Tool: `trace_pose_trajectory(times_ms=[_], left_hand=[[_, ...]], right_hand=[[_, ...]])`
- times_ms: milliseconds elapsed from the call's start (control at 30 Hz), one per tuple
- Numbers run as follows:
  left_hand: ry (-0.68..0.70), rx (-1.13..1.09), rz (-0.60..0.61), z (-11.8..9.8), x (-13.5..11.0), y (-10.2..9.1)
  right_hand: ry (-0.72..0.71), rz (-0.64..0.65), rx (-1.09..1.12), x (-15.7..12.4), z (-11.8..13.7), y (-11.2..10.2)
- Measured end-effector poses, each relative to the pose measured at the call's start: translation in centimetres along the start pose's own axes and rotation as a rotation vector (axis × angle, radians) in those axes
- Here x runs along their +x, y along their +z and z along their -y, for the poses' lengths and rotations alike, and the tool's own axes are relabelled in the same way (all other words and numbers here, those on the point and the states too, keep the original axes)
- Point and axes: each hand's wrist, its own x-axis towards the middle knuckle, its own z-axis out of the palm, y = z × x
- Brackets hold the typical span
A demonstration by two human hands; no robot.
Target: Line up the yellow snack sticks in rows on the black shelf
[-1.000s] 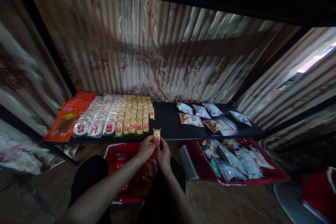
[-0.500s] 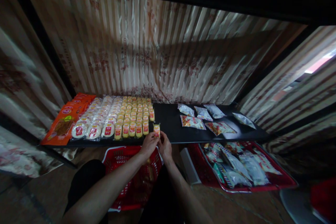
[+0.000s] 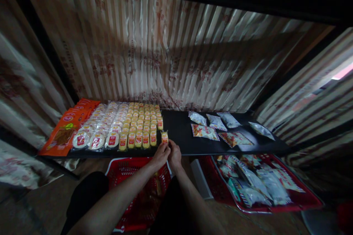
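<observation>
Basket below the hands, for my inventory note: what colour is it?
The basket is red; head view.

Yellow snack packets (image 3: pixel 140 125), red labels; black shelf (image 3: pixel 179 132); red baskets (image 3: pixel 129 169); orange pouches (image 3: pixel 66 132).

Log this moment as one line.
left hand, right hand: pinching yellow snack pack | at black shelf front, beside yellow rows | red basket below

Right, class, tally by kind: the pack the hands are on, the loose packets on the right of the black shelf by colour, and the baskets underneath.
Yellow pack touched by left hand and right hand: 1
Silvery packets: 4
Orange-patterned packets: 2
Red baskets: 2
Total: 9
</observation>
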Motion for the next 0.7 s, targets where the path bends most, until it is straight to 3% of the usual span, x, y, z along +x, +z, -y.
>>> trace_pose_trajectory(times_ms=[133,467,700], left_hand=[[-0.034,0.018,-0.020,0.9,0.9,0.2],[-0.078,-0.101,-0.051,1.9,2.6,0.1],[-0.059,-0.094,-0.097,1.4,3.5,0.5]], right_hand=[[-0.011,-0.011,0.053,1.1,-0.2,0.8],[0.048,0.031,-0.069,3.0,0.4,1.4],[0.108,0.051,-0.095,3.5,0.9,1.5]])
